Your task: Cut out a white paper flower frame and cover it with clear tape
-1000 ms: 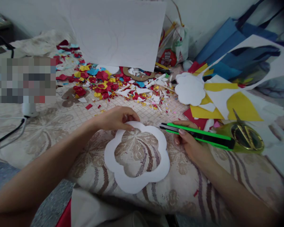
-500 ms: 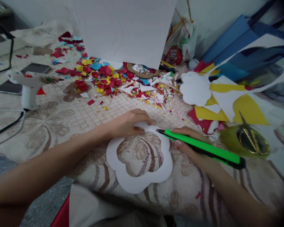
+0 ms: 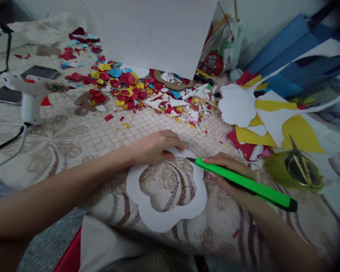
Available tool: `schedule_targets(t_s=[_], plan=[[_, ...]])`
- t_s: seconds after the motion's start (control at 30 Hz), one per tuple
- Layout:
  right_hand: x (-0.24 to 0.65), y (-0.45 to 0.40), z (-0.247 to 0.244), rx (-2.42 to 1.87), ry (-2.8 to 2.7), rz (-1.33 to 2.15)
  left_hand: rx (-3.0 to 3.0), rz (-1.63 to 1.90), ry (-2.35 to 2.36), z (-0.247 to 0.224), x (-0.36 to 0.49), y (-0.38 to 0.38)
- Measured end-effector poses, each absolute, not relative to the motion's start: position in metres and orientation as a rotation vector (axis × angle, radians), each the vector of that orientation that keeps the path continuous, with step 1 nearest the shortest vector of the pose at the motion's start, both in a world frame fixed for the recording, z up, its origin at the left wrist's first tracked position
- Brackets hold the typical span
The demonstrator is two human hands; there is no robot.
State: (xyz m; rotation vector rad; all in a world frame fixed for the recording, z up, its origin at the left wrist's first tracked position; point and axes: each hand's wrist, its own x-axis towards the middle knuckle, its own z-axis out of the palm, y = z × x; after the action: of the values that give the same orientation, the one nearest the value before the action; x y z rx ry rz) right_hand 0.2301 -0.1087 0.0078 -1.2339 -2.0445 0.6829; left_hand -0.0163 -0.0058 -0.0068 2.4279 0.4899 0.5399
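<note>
A white flower-shaped paper ring [image 3: 164, 221] lies on the patterned cloth near the table's front edge, with the cloth showing through its opening. My left hand [image 3: 161, 145] pinches or presses the ring's top edge, fingers curled. From the right, my right hand [image 3: 225, 172] holds a bright green utility cutter [image 3: 243, 181]. The cutter's dark tip touches or hovers just over the ring's upper right inner edge; the exact contact is too small to tell.
A white glue gun [image 3: 31, 98] stands at the left, its cable trailing. Coloured paper scraps [image 3: 127, 88] lie beyond my hands under a white board [image 3: 155, 34]. Scissors [image 3: 303, 170] rest in a yellow-green container [image 3: 274, 166] at right, near yellow sheets [image 3: 303, 132] and a blue bag [image 3: 283, 45].
The cutter has tilted a little, its rear end lower, and its tip has shifted slightly down. The camera view has shifted slightly. My left hand keeps its place on the ring.
</note>
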Motion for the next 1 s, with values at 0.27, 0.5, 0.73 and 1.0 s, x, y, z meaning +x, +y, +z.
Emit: schedule_targets(t_s=[0.27, 0.5, 0.73, 1.0], plan=[[0.2295, -0.107, 0.0033, -1.238, -2.064, 0.668, 2.439, 0.534, 0.48, -0.0094, -0.0167, -0.0049], [0.2288, -0.1117, 0.0102, -1.231, -2.087, 0.632, 2.426, 0.546, 0.487, -0.0079, -0.0168, -0.0056], [0.2275, -0.1118, 0.0078, -1.221, -2.093, 0.609, 2.437, 0.55, 0.494, -0.0088, -0.0171, -0.0051], [0.2263, -0.1117, 0.0076, -1.204, -2.102, 0.646, 2.427, 0.575, 0.493, -0.0103, -0.0171, -0.0053]])
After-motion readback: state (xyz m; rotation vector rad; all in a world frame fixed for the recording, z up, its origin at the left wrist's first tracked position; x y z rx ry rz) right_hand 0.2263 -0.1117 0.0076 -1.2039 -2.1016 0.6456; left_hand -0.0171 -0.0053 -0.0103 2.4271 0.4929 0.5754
